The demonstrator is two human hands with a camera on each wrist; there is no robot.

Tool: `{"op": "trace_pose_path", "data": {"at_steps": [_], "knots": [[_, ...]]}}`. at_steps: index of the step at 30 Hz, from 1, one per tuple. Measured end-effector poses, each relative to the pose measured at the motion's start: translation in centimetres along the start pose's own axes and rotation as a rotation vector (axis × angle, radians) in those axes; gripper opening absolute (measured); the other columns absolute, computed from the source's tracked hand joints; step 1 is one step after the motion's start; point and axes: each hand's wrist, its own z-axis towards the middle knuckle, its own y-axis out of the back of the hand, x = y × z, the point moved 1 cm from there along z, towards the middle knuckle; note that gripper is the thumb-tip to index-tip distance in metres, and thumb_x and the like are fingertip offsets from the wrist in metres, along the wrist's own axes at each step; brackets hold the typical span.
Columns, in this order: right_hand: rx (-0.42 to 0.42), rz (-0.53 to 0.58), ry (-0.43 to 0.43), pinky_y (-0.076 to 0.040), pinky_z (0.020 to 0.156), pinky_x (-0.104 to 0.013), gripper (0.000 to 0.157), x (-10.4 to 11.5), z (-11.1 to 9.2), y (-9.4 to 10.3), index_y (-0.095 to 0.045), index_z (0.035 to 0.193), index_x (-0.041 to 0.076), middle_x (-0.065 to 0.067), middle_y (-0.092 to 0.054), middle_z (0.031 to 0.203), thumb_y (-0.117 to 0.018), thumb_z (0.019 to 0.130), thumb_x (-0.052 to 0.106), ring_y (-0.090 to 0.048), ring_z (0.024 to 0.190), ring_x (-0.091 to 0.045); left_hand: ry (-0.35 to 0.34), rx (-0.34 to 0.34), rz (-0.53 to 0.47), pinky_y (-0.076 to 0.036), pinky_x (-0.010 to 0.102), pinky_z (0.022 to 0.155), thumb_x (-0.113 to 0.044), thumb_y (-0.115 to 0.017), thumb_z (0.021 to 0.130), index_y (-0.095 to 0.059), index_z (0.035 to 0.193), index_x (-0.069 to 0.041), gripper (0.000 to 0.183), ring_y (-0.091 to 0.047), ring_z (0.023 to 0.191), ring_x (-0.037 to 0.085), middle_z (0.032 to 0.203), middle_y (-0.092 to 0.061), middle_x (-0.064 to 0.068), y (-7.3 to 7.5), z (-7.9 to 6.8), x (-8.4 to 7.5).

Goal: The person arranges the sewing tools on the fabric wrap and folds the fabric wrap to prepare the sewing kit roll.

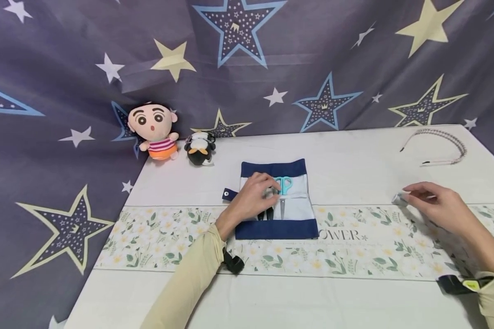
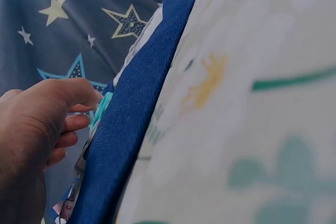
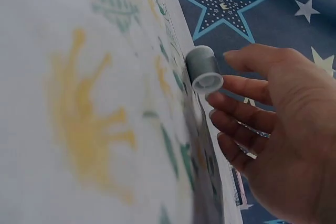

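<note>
Nearest me, a bare strip of the counter (image 1: pixel 288 299) runs below the floral runner (image 1: pixel 280 260). Beyond it, my left hand (image 1: pixel 253 194) is over the open navy-edged pouch (image 1: pixel 277 230), thumb and index parted and loosely bent; I can't make out any grip. The teal scissors (image 1: pixel 282 188) lie in the pouch just right of those fingers, long axis near to far, handles at the far end. My right hand (image 1: pixel 442 205), well apart, has its fingers loosely spread at a thread spool (image 3: pixel 202 66), which lies left of their tips, seemingly on its side; only this hand is near it. Farther back are a headband (image 1: pixel 439 132) and 2 plush toys (image 1: pixel 158 135).
</note>
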Motion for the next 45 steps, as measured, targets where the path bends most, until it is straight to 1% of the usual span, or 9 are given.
{"op": "trace_pose_path", "data": {"at_steps": [3, 4, 5, 10, 14, 20, 26, 33, 45], "knots": [[0.022, -0.014, -0.036, -0.044, 0.063, -0.016, 0.035, -0.6, -0.6, 0.0, -0.066, 0.121, -0.006, -0.023, -0.069, 0.103, -0.073, 0.098, 0.020, -0.067, 0.088, -0.027, -0.003, 0.007, 0.010, -0.041, 0.044, 0.100, -0.020, -0.072, 0.099, -0.075, 0.115, -0.009, 0.020, -0.053, 0.115, 0.027, 0.121, -0.065, 0.008, -0.3, 0.4, -0.2], [0.028, -0.017, -0.042, -0.044, 0.063, -0.017, 0.037, -0.7, -0.8, -0.1, -0.065, 0.121, -0.007, -0.022, -0.069, 0.102, -0.074, 0.097, 0.020, -0.066, 0.088, -0.032, -0.001, 0.011, 0.011, -0.041, 0.044, 0.100, -0.020, -0.072, 0.099, -0.075, 0.115, -0.009, 0.020, -0.053, 0.115, 0.027, 0.121, -0.065, 0.008, -0.4, 0.5, -0.2], [0.032, -0.017, -0.046, -0.045, 0.063, -0.017, 0.037, -0.8, -0.9, -0.1, -0.065, 0.121, -0.007, -0.022, -0.068, 0.101, -0.075, 0.097, 0.020, -0.066, 0.087, -0.033, 0.003, 0.014, 0.006, -0.041, 0.044, 0.100, -0.021, -0.072, 0.099, -0.075, 0.116, -0.010, 0.020, -0.052, 0.115, 0.027, 0.121, -0.065, 0.008, -0.5, 0.6, -0.2], [0.042, -0.016, -0.043, -0.045, 0.062, -0.019, 0.037, -1.0, -1.2, -0.4, -0.065, 0.119, -0.007, -0.017, -0.068, 0.098, -0.076, 0.096, 0.020, -0.061, 0.082, -0.018, 0.024, 0.018, -0.024, -0.042, 0.042, 0.098, -0.022, -0.073, 0.098, -0.074, 0.115, -0.010, 0.021, -0.052, 0.113, 0.025, 0.121, -0.064, 0.007, -0.8, 0.8, -0.2], [0.041, -0.018, -0.040, -0.045, 0.061, -0.022, 0.034, -0.9, -1.1, -0.6, -0.065, 0.116, -0.007, -0.016, -0.067, 0.097, -0.076, 0.096, 0.019, -0.060, 0.081, -0.017, 0.018, 0.019, -0.031, -0.042, 0.042, 0.097, -0.022, -0.073, 0.099, -0.074, 0.115, -0.011, 0.020, -0.052, 0.112, 0.025, 0.122, -0.063, 0.007, -1.0, 0.8, -0.3], [0.018, -0.015, -0.034, -0.045, 0.060, -0.022, 0.029, -0.8, -1.2, -0.8, -0.066, 0.114, -0.006, -0.016, -0.068, 0.095, -0.075, 0.096, 0.014, -0.059, 0.077, -0.013, -0.020, 0.017, -0.001, -0.042, 0.042, 0.096, -0.023, -0.074, 0.098, -0.075, 0.112, -0.012, 0.018, -0.052, 0.111, 0.025, 0.121, -0.063, 0.007, -1.2, 1.1, -0.7], [0.007, 0.003, -0.022, -0.046, 0.063, -0.017, 0.027, -0.5, -1.1, -0.9, -0.067, 0.114, -0.005, -0.017, -0.071, 0.096, -0.076, 0.095, 0.012, -0.061, 0.079, -0.011, -0.072, 0.004, 0.038, -0.043, 0.043, 0.095, -0.020, -0.075, 0.096, -0.076, 0.108, -0.012, 0.015, -0.053, 0.109, 0.027, 0.117, -0.063, 0.008, -1.6, 1.3, -1.1], [0.028, 0.060, 0.029, -0.047, 0.064, -0.015, 0.025, 0.7, -1.0, -0.9, -0.068, 0.116, -0.003, -0.015, -0.071, 0.098, -0.074, 0.097, 0.013, -0.058, 0.078, 0.007, -0.099, -0.006, 0.085, -0.043, 0.042, 0.093, -0.021, -0.076, 0.096, -0.076, 0.106, -0.012, 0.013, -0.053, 0.105, 0.026, 0.112, -0.063, 0.007, -2.1, 1.5, -1.2], [0.065, 0.130, 0.111, -0.050, 0.065, -0.019, 0.021, 3.9, 0.1, -2.3, -0.070, 0.115, 0.001, -0.009, -0.071, 0.098, -0.072, 0.099, 0.013, -0.064, 0.079, -0.001, -0.104, -0.002, 0.092, -0.042, 0.041, 0.090, -0.019, -0.075, 0.097, -0.077, 0.103, -0.013, 0.009, -0.051, 0.101, 0.025, 0.107, -0.061, 0.006, -2.4, 1.8, -1.3]]}}
